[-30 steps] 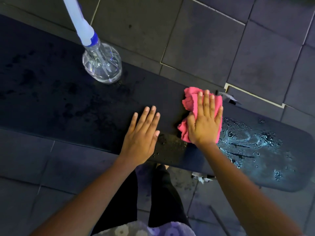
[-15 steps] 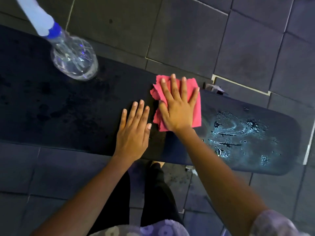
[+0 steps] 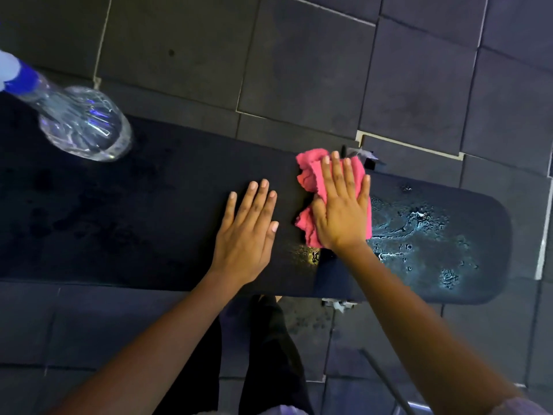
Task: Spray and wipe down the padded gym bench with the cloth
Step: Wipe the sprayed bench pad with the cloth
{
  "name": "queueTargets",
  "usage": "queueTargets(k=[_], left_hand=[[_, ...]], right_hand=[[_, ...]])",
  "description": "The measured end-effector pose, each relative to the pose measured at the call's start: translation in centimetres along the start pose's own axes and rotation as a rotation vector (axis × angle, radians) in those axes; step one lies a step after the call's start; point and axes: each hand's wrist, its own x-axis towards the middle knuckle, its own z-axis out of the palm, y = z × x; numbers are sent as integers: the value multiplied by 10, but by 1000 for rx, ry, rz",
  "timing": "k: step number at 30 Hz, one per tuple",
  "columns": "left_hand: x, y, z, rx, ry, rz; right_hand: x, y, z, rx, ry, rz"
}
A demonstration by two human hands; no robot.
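A long black padded bench (image 3: 149, 223) runs across the view from left to right. My right hand (image 3: 341, 208) lies flat on a pink cloth (image 3: 311, 181), pressing it onto the bench pad near its far edge. Wet streaks and droplets (image 3: 419, 232) shine on the pad to the right of the cloth. My left hand (image 3: 248, 232) rests flat on the pad just left of the cloth, fingers apart, holding nothing. A clear spray bottle (image 3: 86, 124) with a blue collar stands on the bench at the far left.
Dark rubber floor tiles (image 3: 299, 55) surround the bench. A metal bracket (image 3: 362, 155) of the frame shows behind the cloth, and another (image 3: 338, 304) below the near edge. My dark-clad legs (image 3: 269, 339) stand against the near side. A thin metal bar (image 3: 386, 381) slants at lower right.
My right hand has slid the pink cloth from left of the wet patch back to the right, up to its edge. The left hand stays planted on the pad.
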Motion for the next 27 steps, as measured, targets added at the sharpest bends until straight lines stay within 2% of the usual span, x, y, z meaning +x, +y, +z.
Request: queueTargets(k=[4,8,9,11,14,16,21,27], left_hand=[[2,21,8,-9,-25,30],[0,32,16,0,-30,54],[1,34,17,0,-28,48],[2,34,18,-5,-26,20],[3,32,20,19,-47,-7],[2,30,23,62,-57,2],[1,30,25,99,-55,15],[1,31,24,119,-75,22]], right_hand=[[-12,41,-3,154,108,117],[-4,40,-10,573,319,190],[0,35,-11,608,330,193],[5,21,-11,469,257,133],[4,9,0,100,93,52],[3,10,5,3,60,39],[0,36,2,24,60,-20],[-18,93,0,94,91,206]])
